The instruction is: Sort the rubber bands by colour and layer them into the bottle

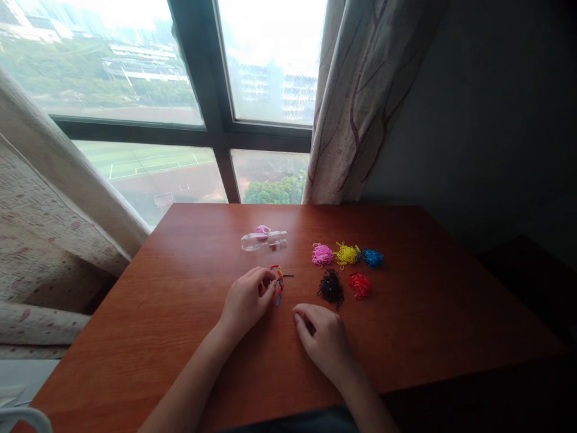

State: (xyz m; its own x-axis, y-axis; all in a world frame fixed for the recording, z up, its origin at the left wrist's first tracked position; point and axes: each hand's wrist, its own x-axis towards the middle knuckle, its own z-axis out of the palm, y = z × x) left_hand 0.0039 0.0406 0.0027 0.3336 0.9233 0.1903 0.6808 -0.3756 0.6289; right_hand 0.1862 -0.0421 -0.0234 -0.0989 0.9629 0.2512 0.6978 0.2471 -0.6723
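Observation:
My left hand point(247, 302) rests on the brown wooden table point(180, 313), its fingers curled and pinching the near end of a short chain of coloured rubber bands point(279, 281), red, blue, yellow and black. My right hand point(323, 340) lies on the table a little to the right, fingers curled under, and what they hold, if anything, is hidden. Just beyond it sit small heaps of bands: black point(331, 287), red point(359, 284), pink point(321, 255), yellow point(346, 254) and blue point(372, 258).
A clear plastic tool with a pink piece on it point(264, 239) lies farther back on the table. Behind the table is a window with curtains point(360, 102) at both sides. A dark wall stands to the right.

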